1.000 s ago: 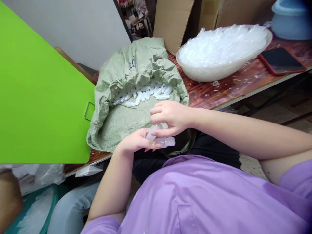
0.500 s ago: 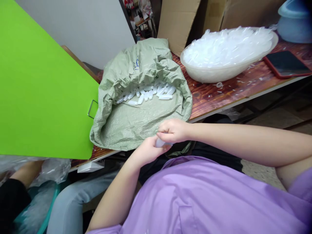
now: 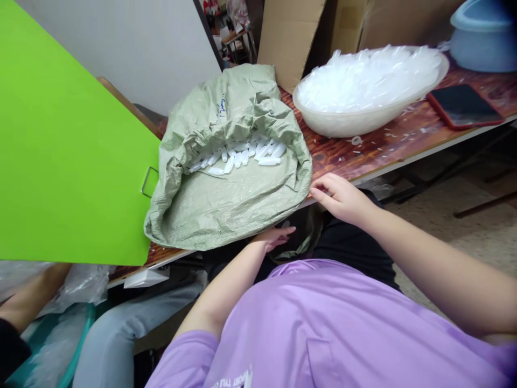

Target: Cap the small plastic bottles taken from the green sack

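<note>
A crumpled green woven sack point(image 3: 226, 202) lies on the wooden table point(image 3: 375, 151), its mouth open on several small white plastic tubes point(image 3: 238, 153). My right hand point(image 3: 341, 196) rests at the table's front edge beside the sack's right corner, fingers stretched out and holding nothing. My left hand point(image 3: 274, 237) is just below the table edge under the sack's front lip, fingers extended flat, with nothing visible in it. My purple shirt fills the bottom of the view.
A white oval basin point(image 3: 363, 116) heaped with clear plastic pieces sits at the back right, a phone in a red case point(image 3: 464, 105) beside it, a blue tub point(image 3: 484, 35) behind. Cardboard boxes point(image 3: 291, 37) stand at the back. Another person's arm point(image 3: 28, 299) and clear bags are at lower left.
My hands held white tubes together in front of me; now they have parted, the tubes are gone from them, the right reaching the table edge and the left dropping below it.
</note>
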